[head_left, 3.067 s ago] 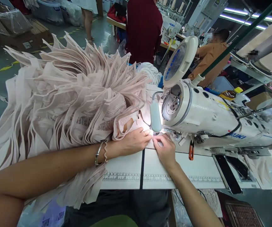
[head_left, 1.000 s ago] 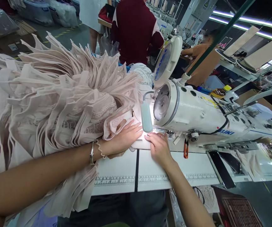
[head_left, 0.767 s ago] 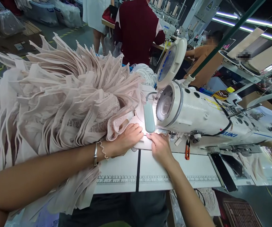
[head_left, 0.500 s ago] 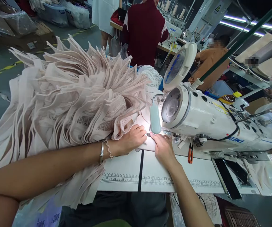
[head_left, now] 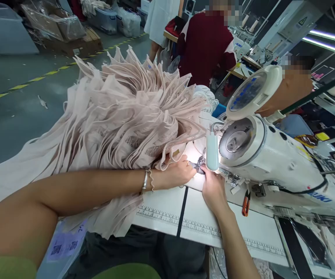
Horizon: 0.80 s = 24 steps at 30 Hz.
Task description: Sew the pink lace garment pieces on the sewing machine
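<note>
At the lit needle area of a white sewing machine [head_left: 275,151], my two hands are almost fingertip to fingertip. My left hand [head_left: 179,172] is closed in a pinch beside the edge of a big beige lace fabric bundle [head_left: 126,116]. My right hand [head_left: 214,188] has thumb and fingers pressed together just under a pale green lamp [head_left: 212,152]. A small dark grey piece [head_left: 198,166] shows between the fingertips; whether it is held or part of the machine is unclear. The right fingertips are partly hidden.
Orange-handled thread snips [head_left: 246,203] lie on the machine bed, right of my right hand. A round magnifier [head_left: 253,93] stands above the machine head. A phone [head_left: 294,242] lies at the right. One person in dark red [head_left: 206,50] sits behind the fabric.
The view has turned left, so the machine and fabric appear farther right. Both hands stay close together at the needle area, and more of the dark grey piece shows between them.
</note>
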### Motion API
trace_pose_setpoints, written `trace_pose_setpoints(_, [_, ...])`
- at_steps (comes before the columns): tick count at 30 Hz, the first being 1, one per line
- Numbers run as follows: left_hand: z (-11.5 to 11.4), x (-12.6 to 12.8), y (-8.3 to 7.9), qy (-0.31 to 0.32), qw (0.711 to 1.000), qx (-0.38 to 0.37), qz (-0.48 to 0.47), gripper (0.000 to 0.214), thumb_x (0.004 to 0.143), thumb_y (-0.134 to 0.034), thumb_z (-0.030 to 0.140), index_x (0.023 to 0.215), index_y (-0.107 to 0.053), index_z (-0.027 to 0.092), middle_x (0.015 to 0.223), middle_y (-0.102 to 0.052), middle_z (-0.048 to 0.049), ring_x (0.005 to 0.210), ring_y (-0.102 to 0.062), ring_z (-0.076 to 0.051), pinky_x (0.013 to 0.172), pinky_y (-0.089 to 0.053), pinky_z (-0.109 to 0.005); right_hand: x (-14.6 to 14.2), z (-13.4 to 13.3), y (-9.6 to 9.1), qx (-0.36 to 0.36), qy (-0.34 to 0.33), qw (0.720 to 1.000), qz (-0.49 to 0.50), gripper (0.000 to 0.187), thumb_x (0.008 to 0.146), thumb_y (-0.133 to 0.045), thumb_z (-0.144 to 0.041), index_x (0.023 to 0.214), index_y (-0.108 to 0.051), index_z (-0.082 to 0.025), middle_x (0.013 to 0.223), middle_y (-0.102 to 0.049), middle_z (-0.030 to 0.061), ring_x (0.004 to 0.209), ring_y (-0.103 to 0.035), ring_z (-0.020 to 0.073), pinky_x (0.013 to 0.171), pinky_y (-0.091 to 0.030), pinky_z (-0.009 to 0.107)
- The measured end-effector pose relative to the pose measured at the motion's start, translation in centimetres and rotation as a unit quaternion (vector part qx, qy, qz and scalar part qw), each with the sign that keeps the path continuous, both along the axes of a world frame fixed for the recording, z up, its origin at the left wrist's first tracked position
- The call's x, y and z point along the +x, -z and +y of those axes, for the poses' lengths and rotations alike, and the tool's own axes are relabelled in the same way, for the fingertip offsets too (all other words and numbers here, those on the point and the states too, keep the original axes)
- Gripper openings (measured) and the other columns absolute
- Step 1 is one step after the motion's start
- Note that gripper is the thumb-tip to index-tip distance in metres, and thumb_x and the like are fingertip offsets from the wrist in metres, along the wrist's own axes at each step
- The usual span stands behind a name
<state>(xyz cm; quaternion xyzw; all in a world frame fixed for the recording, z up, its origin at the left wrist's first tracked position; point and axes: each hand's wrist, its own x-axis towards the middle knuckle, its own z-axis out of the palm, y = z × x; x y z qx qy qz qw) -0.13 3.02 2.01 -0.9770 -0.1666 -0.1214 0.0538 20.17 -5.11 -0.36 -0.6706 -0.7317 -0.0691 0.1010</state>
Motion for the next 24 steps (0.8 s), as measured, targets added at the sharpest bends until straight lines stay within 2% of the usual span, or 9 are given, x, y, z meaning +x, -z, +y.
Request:
trace_pose_setpoints(2, [-0.6, 0.0, -0.5, -0.073, 0.997, -0.019, 0.022, 0.028, 0.087, -0.041, -0.004, 0.103, -0.059, 0.01, 0.077, -0.066, -0.0082, 0.067, -0.063, -0.022, 0.079, -0.046, -0.039, 0.2, 0.5, 0.3, 0.005, 0.039, 0.999, -0.014, 0.052, 0.079, -0.037, -0.001, 0.121, -0.065, -0.015, 0.095, -0.074, 0.0124, 0.09, -0.065, 0.0275, 0.086, -0.043, 0.04])
trace_pose_setpoints(4, [-0.9, -0.1, -0.7, -0.114, 0.992, -0.04, 0.036, 0.033, 0.085, -0.041, -0.006, 0.112, -0.056, 0.007, 0.079, -0.067, -0.0097, 0.068, -0.065, -0.023, 0.082, -0.048, -0.043, 0.4, 1.0, 0.4, -0.005, 0.061, 0.998, -0.025, 0.047, 0.081, -0.04, -0.003, 0.115, -0.069, -0.017, 0.09, -0.073, 0.0121, 0.083, -0.064, 0.027, 0.079, -0.043, 0.038])
trace_pose_setpoints(6, [-0.8, 0.0, -0.6, -0.108, 0.992, -0.052, 0.05, 0.037, 0.081, -0.043, -0.008, 0.113, -0.055, 0.007, 0.082, -0.068, -0.0104, 0.072, -0.067, -0.025, 0.084, -0.05, -0.045, 0.4, 1.3, 0.3, -0.007, 0.063, 0.998, -0.024, 0.041, 0.083, -0.042, -0.004, 0.106, -0.072, -0.019, 0.083, -0.072, 0.0107, 0.078, -0.064, 0.0258, 0.079, -0.042, 0.036])
trace_pose_setpoints(8, [-0.2, 0.4, -0.5, -0.117, 0.99, -0.059, 0.059, 0.04, 0.079, -0.045, -0.008, 0.115, -0.055, 0.007, 0.085, -0.068, -0.0114, 0.074, -0.067, -0.026, 0.079, -0.052, -0.043, 0.2, 1.4, 0.0, 0.011, 0.059, 0.998, -0.014, 0.04, 0.085, -0.041, -0.005, 0.103, -0.073, -0.021, 0.079, -0.071, 0.0093, 0.076, -0.063, 0.0249, 0.08, -0.042, 0.036])
trace_pose_setpoints(11, [1.0, 1.3, -0.3, -0.147, 0.985, -0.068, 0.053, 0.034, 0.083, -0.047, -0.003, 0.115, -0.055, 0.007, 0.091, -0.068, -0.0141, 0.075, -0.066, -0.027, 0.073, -0.051, -0.04, -0.6, 1.2, -0.9, 0.027, 0.034, 0.999, -0.015, 0.042, 0.085, -0.038, -0.006, 0.104, -0.072, -0.021, 0.083, -0.07, 0.009, 0.081, -0.062, 0.0251, 0.079, -0.042, 0.035])
trace_pose_setpoints(14, [2.2, 2.3, 0.1, -0.123, 0.988, -0.078, 0.043, 0.026, 0.084, -0.05, 0.002, 0.108, -0.057, 0.009, 0.089, -0.068, -0.0131, 0.074, -0.065, -0.027, 0.07, -0.049, -0.038, -1.1, 0.9, -1.4, 0.019, 0.007, 0.999, -0.036, 0.04, 0.081, -0.036, -0.003, 0.093, -0.07, -0.019, 0.079, -0.068, 0.0082, 0.079, -0.058, 0.0239, 0.072, -0.042, 0.032])
trace_pose_setpoints(17, [2.8, 2.8, 1.0, -0.115, 0.99, -0.072, 0.029, 0.029, 0.08, -0.054, 0.004, 0.108, -0.057, 0.01, 0.081, -0.067, -0.0118, 0.068, -0.063, -0.026, 0.063, -0.046, -0.035, -0.9, 0.6, -1.2, 0.031, -0.014, 0.999, -0.031, 0.038, 0.083, -0.035, -0.001, 0.089, -0.069, -0.018, 0.075, -0.065, 0.0063, 0.074, -0.055, 0.0215, 0.071, -0.042, 0.031])
trace_pose_setpoints(20, [3.0, 3.0, 2.1, -0.123, 0.99, -0.07, 0.012, 0.036, 0.078, -0.054, 0.003, 0.114, -0.056, 0.01, 0.082, -0.067, -0.0113, 0.068, -0.062, -0.025, 0.062, -0.045, -0.033, -0.5, 0.3, -0.5, 0.049, -0.017, 0.998, -0.02, 0.041, 0.084, -0.035, 0.001, 0.096, -0.07, -0.018, 0.074, -0.064, 0.0052, 0.073, -0.056, 0.0207, 0.075, -0.043, 0.031])
trace_pose_setpoints(24, [3.2, 2.9, 3.1, -0.1, 0.984, -0.144, -0.016, 0.042, 0.079, -0.063, 0.01, 0.12, -0.053, 0.007, 0.086, -0.067, -0.0122, 0.069, -0.06, -0.025, 0.066, -0.045, -0.034, -0.2, 0.2, 0.1, 0.065, -0.006, 0.997, -0.027, 0.05, 0.082, -0.036, 0.003, 0.11, -0.072, -0.018, 0.075, -0.067, 0.0063, 0.072, -0.058, 0.021, 0.079, -0.045, 0.033])
